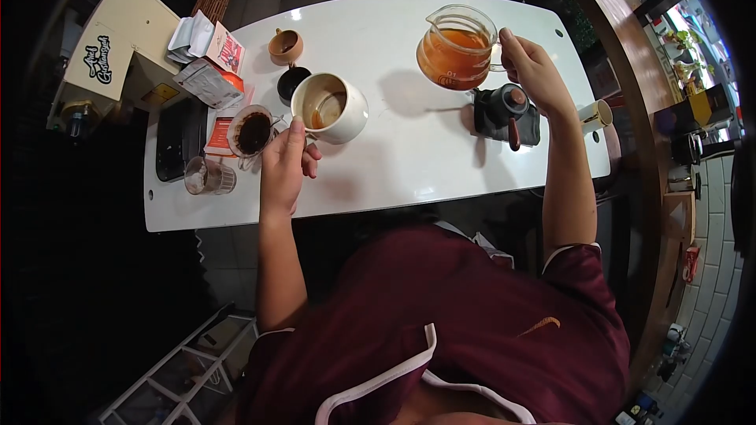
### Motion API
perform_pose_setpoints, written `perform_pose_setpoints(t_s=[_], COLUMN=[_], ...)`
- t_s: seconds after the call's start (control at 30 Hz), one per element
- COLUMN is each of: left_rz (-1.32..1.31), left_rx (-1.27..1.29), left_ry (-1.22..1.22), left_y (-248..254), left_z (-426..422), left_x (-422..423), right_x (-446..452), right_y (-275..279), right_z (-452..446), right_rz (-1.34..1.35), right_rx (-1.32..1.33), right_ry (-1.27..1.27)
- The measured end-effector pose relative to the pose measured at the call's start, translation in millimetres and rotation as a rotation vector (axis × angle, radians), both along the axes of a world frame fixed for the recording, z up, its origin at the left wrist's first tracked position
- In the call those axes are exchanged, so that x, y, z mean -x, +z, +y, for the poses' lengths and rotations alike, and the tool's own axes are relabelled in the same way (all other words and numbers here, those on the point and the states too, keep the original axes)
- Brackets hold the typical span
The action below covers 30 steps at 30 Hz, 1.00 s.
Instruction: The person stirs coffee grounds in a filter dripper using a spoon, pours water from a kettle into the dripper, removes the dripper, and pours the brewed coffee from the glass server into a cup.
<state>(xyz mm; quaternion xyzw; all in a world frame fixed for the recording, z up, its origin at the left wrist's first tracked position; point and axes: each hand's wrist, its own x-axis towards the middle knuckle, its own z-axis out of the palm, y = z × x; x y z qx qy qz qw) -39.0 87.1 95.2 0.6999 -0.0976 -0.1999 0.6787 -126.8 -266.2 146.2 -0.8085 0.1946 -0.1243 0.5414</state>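
Observation:
My left hand (pixel 287 156) is closed on the handle of a white mug (pixel 346 114), which tilts so that its inside faces me; a little brown liquid lies at the bottom. In my right hand (pixel 529 63) is the handle of a glass coffee server (pixel 457 51), raised above the table and partly filled with amber-brown liquid. Below it, a dark kettle (pixel 504 104) with a wooden knob and handle sits on a black scale (pixel 529 130). Beside my left hand stands a coffee dripper (pixel 253 132) with wet dark grounds in it.
The white table (pixel 402 165) also bears a tan cup (pixel 285 46), a black cup (pixel 291 83), a ribbed glass (pixel 209 176), coffee bags (pixel 209 83) and a black tray-like device (pixel 179 142). A beige machine (pixel 130 47) stands at the left; a pale cup (pixel 597 115) is at the right edge.

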Motion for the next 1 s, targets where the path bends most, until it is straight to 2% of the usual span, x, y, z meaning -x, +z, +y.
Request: perform_pose_setpoints(t_s=[0.6, 0.8, 1.0], left_rz=[0.045, 0.038, 0.006], left_rx=[0.006, 0.016, -0.059], left_ry=[-0.032, -0.123, -0.123], left_y=[-17, -25, -31], left_z=[0, -10, -28], left_x=[-6, -12, -16], right_x=[-2, -11, -26], right_y=[-10, 14, 32], right_z=[-19, -10, 2], right_rz=[0.055, -0.028, 0.082], right_rx=[0.031, 0.314, 0.518], right_ry=[0.075, 0.122, 0.185])
